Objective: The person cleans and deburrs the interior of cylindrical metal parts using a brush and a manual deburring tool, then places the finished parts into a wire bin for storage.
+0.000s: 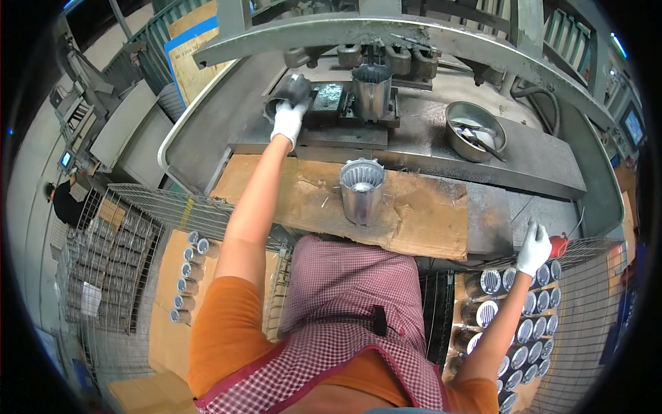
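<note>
My left hand (288,123), in a white glove, grips a dark cylindrical metal housing (295,86) that lies tilted at the left of the press fixture (327,101). Another finned metal housing (372,96) stands upright in the fixture, to the right of that hand. Closer to me, a silvery finned housing (362,196) stands on the cardboard (420,214), touched by neither hand. Off to the right, my right hand (534,250), also gloved in white, hovers beside a red object (559,245). Its fingers are slightly bent and a little apart, with nothing visible in them.
A metal bowl (476,131) with tools sits on the bench at right. Above the fixture crosses a heavy steel beam (386,31). Wire cages flank me; the right one holds rows of housings (524,331), the left a few (185,286). Another person (67,200) is far left.
</note>
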Motion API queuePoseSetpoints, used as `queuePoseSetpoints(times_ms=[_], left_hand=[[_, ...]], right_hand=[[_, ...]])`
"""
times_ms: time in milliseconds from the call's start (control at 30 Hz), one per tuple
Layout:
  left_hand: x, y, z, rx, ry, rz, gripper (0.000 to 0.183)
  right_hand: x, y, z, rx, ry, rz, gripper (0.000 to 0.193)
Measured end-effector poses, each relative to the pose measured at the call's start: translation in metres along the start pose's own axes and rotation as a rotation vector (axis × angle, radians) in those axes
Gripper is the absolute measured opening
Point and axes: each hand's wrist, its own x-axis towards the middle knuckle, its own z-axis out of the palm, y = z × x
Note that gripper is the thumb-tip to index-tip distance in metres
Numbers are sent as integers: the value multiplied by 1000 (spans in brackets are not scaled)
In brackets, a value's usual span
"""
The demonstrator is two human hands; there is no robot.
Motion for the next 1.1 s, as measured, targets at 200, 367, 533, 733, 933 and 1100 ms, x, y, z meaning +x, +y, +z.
queuePoseSetpoints(times_ms=[200, 367, 533, 733, 933, 1100], left_hand=[[-3, 23, 8, 640, -194, 119, 74], [-8, 52, 11, 949, -296, 56, 71], [-11, 70, 4, 1038, -352, 70, 70], [-29, 49, -5, 886, -253, 254, 59], [-150, 37, 1, 210, -44, 85, 58], [-221, 66, 50, -386, -258, 75, 80]], right_hand=[[-4, -3, -4, 62, 49, -17, 28], [-4, 5, -3, 49, 22, 12, 25], [-3, 3, -3, 31, 16, 6, 25], [0, -11, -28, -54, -99, 28, 24], [-4, 24, -55, 269, 670, -37, 46], [-14, 37, -20, -87, 346, 110, 40]])
